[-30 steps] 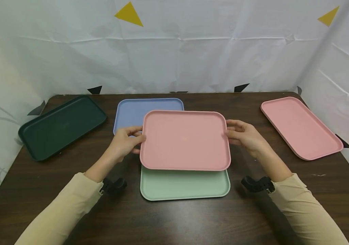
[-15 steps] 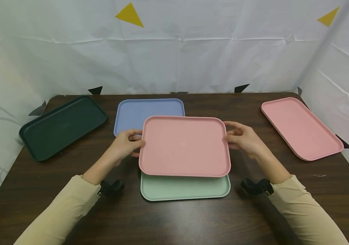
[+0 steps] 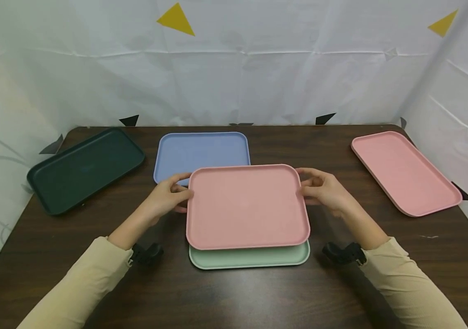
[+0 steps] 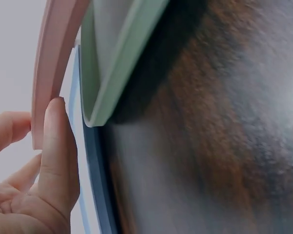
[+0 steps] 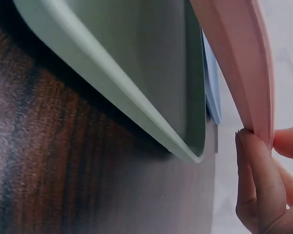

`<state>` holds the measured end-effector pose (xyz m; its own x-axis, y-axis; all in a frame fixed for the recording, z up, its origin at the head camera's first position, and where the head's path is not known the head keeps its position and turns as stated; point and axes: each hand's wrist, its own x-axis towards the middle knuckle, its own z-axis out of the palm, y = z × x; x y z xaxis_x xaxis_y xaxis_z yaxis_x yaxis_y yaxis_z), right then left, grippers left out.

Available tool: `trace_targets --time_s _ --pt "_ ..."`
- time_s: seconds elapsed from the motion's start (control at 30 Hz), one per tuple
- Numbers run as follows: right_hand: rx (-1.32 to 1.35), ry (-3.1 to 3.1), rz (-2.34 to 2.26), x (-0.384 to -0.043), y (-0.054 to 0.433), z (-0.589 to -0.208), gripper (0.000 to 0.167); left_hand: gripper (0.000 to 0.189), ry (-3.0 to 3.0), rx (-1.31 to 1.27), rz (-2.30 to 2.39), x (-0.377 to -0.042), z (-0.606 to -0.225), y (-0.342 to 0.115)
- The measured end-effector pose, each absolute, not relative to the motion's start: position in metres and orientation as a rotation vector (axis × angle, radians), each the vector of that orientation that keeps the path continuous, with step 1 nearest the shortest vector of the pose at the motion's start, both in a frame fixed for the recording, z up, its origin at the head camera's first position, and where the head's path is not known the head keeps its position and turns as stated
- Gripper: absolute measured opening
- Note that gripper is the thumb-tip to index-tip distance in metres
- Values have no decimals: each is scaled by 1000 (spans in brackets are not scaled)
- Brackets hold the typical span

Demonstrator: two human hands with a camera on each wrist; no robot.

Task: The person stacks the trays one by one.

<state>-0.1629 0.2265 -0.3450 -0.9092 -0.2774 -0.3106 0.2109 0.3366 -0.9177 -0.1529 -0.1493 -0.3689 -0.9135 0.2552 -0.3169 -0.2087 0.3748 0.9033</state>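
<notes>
Pinching a pink tray (image 3: 248,208) — both hands (image 3: 167,196) (image 3: 325,189), opposite sides.

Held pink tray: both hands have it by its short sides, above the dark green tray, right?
Not quite: the head view shows the held pink tray above the light green tray; the dark green tray lies apart, at the left. The left hand and right hand do have the held pink tray by its short sides.
</notes>
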Motion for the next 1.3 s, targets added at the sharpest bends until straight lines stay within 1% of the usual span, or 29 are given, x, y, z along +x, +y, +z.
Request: trace_targets --time_s 0.47,0.8,1.3 --pt "-104 2169 -1536 -157 228 -359 62 48 2208 14 1531 -149 -375 -152" --pt "-117 2197 -1475 -155 231 -362 63 45 2215 11 1516 -148 -376 -148" --pt "-91 2249 -1441 -155 231 -366 57 44 2217 -6 1525 -149 -379 -143"
